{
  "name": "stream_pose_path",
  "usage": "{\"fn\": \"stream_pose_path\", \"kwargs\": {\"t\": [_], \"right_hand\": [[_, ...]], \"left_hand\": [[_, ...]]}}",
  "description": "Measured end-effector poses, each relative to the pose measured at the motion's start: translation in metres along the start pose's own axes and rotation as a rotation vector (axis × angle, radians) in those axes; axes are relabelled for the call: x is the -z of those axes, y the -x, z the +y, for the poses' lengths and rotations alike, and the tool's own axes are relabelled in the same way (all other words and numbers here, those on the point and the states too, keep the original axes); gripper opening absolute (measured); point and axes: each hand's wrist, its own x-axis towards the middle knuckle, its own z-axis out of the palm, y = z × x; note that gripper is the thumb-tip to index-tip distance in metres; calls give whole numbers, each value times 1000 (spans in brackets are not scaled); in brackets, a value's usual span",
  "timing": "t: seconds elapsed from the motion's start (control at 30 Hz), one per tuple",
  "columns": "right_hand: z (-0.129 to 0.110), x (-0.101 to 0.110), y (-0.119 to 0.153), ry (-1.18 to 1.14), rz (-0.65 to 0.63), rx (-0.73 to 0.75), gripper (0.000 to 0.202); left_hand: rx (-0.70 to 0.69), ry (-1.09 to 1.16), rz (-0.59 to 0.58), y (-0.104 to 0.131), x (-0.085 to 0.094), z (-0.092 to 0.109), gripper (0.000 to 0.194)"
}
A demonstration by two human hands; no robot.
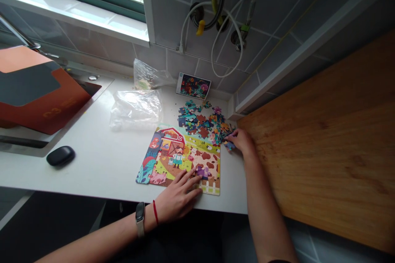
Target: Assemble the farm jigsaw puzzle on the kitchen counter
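A farm-scene puzzle [175,137] with a red barn and a spotted cow lies on the white counter. Several dark blue and teal joined pieces [149,168] lie on its left side. My left hand [179,195] rests on the puzzle's lower edge, fingers spread, beside a purple piece [203,172] on the cow. Behind the puzzle is a pile of loose pieces [191,119]. At the pile's right end my right hand [240,141] has its fingers closed on a blue-purple puzzle piece [229,145].
A picture card [194,86] leans against the tiled wall. Clear plastic bags [137,109] lie left of the pile. Farther left are a black mouse [61,156] and an orange-grey board [40,90]. A wooden panel [324,144] stands at the right.
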Motion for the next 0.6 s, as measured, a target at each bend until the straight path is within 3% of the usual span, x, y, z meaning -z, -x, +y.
{"fn": "stream_pose_path", "kwargs": {"t": [0.17,0.3,0.43,0.6], "right_hand": [[-1,15,3,-119,100,-4,5],[-4,25,22,-243,182,35,33],[-4,12,75,-631,123,82,38],[-1,-15,161,-716,17,-9,42]], "left_hand": [[0,0,-1,-1,2,1,39],[3,-3,14,0,1,1,39],[3,-14,28,1,-1,0,39],[58,-40,48,0,-1,0,39]]}}
